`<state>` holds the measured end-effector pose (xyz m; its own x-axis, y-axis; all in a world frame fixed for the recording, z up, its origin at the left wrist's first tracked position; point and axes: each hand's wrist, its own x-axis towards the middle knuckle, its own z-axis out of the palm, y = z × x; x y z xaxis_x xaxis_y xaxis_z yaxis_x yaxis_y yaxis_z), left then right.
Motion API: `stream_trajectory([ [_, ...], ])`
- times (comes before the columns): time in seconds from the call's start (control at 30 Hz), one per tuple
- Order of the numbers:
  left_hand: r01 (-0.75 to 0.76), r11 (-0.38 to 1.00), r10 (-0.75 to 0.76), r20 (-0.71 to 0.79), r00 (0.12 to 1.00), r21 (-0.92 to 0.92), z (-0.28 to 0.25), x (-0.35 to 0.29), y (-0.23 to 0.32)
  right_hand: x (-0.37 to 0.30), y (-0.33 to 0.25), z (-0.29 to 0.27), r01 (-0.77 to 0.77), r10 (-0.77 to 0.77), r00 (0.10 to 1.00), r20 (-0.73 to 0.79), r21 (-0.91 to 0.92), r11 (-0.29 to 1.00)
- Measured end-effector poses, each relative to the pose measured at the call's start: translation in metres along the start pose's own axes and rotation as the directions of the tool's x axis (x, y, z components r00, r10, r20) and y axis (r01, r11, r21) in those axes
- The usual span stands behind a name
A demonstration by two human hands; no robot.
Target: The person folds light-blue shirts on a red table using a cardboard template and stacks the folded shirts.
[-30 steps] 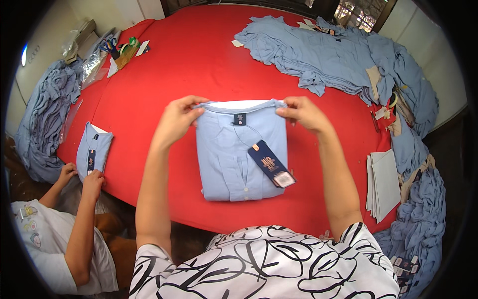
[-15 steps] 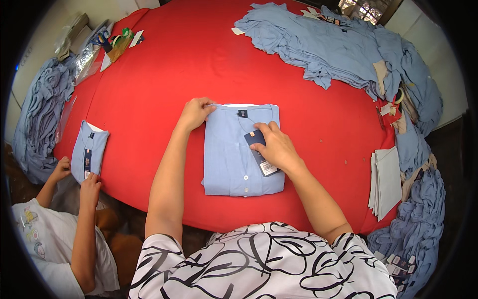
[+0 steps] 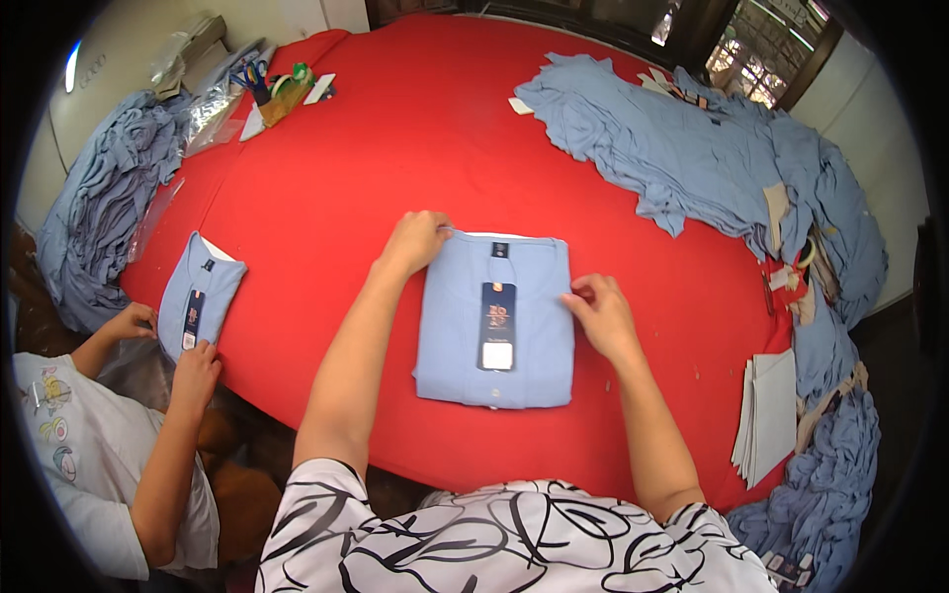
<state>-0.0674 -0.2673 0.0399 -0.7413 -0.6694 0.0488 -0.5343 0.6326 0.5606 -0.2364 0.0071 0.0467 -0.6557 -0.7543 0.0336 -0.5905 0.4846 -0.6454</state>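
Observation:
A neatly folded light blue shirt (image 3: 450, 326) lies in front of me, its neckline away from me and a strip of white showing behind it. On its middle rests a dark navy hang tag (image 3: 498, 321) with a pale label, hanging from a loop at the neck. My left hand (image 3: 420, 240) is closed on the shirt's far left corner. At the right edge, my right hand (image 3: 605, 314) has its fingers curled, with thumb and forefinger pinching the side of the fold.
A red cloth (image 3: 366, 178) covers the table. To the left, another person's hands (image 3: 198, 366) hold a smaller folded blue shirt (image 3: 178, 287). Blue garments (image 3: 652, 128) are heaped at the far right, others (image 3: 99, 208) at the left. White sheets (image 3: 766, 415) lie near the right edge.
My right hand has let go of the hang tag and moved to the shirt's right edge. The tag now lies straight along the middle. My left hand keeps the corner.

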Motion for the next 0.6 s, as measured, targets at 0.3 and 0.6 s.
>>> stream_trajectory([
  [0.3,0.076,0.607,0.01,-0.103,0.995,0.791,-0.153,0.15,-0.185,0.163,0.086,-0.058,0.1,-0.121,0.977,-0.178,-0.123,0.987],
  [0.6,0.373,0.607,-0.048,-0.437,0.898,0.701,-0.191,0.238,-0.261,0.313,0.136,-0.107,-0.036,-0.009,0.923,-0.386,-0.109,0.993],
])
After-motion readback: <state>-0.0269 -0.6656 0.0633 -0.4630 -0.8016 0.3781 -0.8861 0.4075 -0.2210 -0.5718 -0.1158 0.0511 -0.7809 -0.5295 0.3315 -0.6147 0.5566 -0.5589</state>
